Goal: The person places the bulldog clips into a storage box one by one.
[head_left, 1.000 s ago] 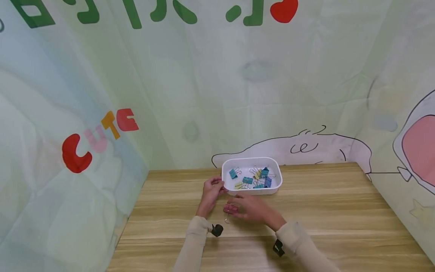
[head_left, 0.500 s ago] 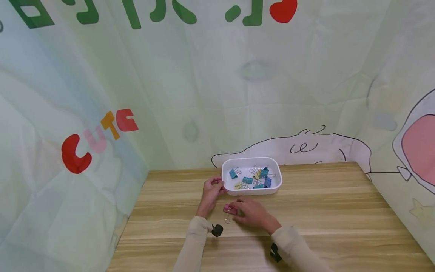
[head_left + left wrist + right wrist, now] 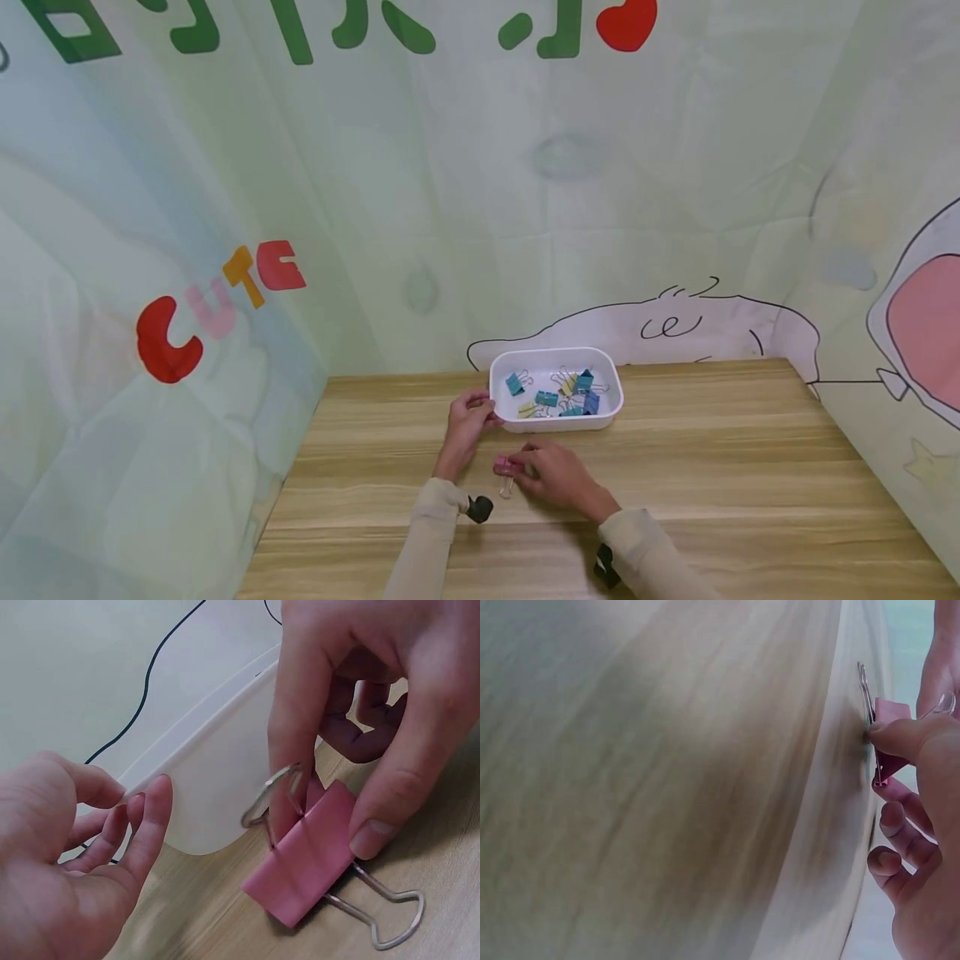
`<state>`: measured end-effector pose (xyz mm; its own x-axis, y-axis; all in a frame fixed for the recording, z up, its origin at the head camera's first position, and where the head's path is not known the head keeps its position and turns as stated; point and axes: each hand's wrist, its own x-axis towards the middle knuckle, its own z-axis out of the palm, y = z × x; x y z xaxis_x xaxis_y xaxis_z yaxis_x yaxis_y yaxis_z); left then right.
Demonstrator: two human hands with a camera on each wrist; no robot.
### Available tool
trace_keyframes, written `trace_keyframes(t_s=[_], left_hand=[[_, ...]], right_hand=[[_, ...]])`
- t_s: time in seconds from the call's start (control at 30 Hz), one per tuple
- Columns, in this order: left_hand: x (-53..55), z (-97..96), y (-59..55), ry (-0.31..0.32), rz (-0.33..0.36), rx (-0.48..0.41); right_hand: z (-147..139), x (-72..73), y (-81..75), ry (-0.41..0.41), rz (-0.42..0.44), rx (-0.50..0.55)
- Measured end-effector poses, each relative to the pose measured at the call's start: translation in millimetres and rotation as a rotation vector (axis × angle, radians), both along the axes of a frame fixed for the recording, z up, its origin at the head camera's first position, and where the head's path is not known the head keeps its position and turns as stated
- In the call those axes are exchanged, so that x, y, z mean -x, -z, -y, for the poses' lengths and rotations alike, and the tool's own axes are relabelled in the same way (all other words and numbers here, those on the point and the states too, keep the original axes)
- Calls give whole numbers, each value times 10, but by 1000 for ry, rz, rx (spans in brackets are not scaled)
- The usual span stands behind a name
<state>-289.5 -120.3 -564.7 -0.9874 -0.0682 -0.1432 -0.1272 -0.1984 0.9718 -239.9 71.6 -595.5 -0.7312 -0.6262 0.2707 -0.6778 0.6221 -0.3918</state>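
A pink binder clip is pinched between the thumb and fingers of my right hand, low over the table in front of a white plastic box. One wire handle folds up over the clip's body and the other sticks out on the opposite side, as the left wrist view shows. My left hand pinches the box's near left corner, fingertips right at the rim. Inside the box lie several binder clips, among them a teal clip, a yellow clip and a blue clip.
The wood-grain table ends at the back against a printed cloth backdrop. More cloth hangs along the left and right sides. Black wrist straps show at both sleeve cuffs.
My right hand has drawn back slightly toward me with its fingers on the pink clip, whose wire handles have swung into fuller view. The left hand and the box have stayed in place.
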Motion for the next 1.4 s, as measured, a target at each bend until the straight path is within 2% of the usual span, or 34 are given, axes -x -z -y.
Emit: trace_keyframes(t_s=[0.37, 0.63, 0.8, 1.0, 1.3, 1.4], left_hand=[[-50, 16, -150, 40, 7, -12], [-18, 14, -4, 20, -28, 6], [5, 4, 35, -4, -33, 27], [9, -4, 36, -19, -44, 33], [-10, 10, 14, 15, -40, 27], [-56, 17, -96, 36, -40, -1]], right_hand=[[-68, -18, -196, -48, -11, 29], [-128, 38, -375, -66, -72, 26], [-152, 82, -508, -45, -90, 63], [-184, 168, -705, -9, -188, 73], [-320, 335, -1045, 48, -200, 63], [-369, 405, -1126, 69, -188, 55]])
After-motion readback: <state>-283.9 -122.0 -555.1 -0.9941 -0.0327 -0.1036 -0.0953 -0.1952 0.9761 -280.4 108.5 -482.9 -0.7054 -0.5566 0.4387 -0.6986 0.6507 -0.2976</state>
